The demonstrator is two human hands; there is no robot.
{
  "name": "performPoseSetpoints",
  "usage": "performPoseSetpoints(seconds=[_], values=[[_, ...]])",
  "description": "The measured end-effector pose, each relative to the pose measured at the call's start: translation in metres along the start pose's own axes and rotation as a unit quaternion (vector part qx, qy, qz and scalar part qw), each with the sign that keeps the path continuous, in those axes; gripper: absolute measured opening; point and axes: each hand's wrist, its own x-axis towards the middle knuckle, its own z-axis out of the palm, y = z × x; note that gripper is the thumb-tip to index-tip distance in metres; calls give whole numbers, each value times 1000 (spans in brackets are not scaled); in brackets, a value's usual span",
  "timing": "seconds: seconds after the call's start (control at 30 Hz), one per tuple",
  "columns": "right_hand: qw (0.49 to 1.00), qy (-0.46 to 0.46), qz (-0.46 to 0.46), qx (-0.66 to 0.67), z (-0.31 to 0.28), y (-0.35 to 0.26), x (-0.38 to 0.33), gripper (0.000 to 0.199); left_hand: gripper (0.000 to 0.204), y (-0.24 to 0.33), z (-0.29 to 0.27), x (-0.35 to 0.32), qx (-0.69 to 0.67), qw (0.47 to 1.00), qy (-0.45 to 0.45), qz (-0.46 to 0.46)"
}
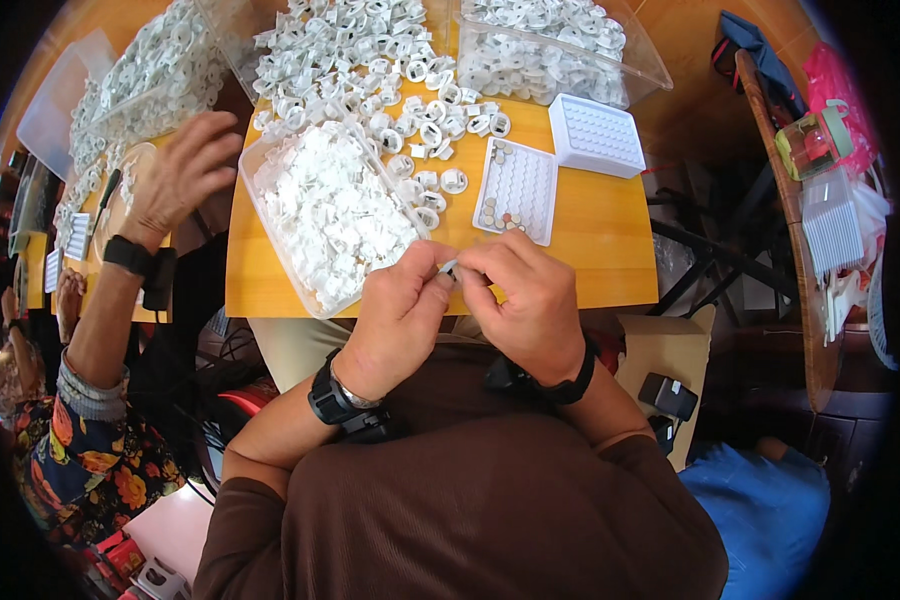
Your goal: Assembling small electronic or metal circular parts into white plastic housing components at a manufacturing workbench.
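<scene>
Pinched between the fingertips of both hands is a small white piece (451, 268), mostly covered by them, so its full outline cannot be told. The left grip (395, 315) closes on it with thumb and forefinger from the left, and the right grip (530, 295) meets it from the right with its own fingertips bent inward. It would likely prove very light and fairly stiff, perhaps moulded plastic: smooth enough to slip from dry fingers, and liable to bend or crack at any thin part if squeezed hard. The best hold is probably by its outer sides, with only the tips of thumb and forefinger. The piece sits right at the tips of each grip, not back in the palm, and appears just inside the near edge of the table (610, 235), about midway between its near corners. The tub (276, 245) of white parts stands toward the near left corner; the shallow white tray (530, 190) lies beyond the right grip.
</scene>
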Motion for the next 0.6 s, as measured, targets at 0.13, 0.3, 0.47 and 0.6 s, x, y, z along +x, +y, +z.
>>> performPoseSetpoints(seconds=[0.13, 0.3, 0.47, 0.6], values=[[999, 10, 22, 43, 1, 0, -1, 14, 16, -5, 2, 1, -90, 996, 2, -19], [999, 0, 31, 42, -1, -1, -1, 14, 17, -3, 0, 0, -11, 999, 1, 32], [999, -19, 12, 25, -4, 1, 0, 13, 16, 0, 0, -1, 119, 985, 20, 120], [997, -25, 46, 51, -4, -5, 0, 13, 22, -2, 0, -2, 126, 980, 27, 151]])
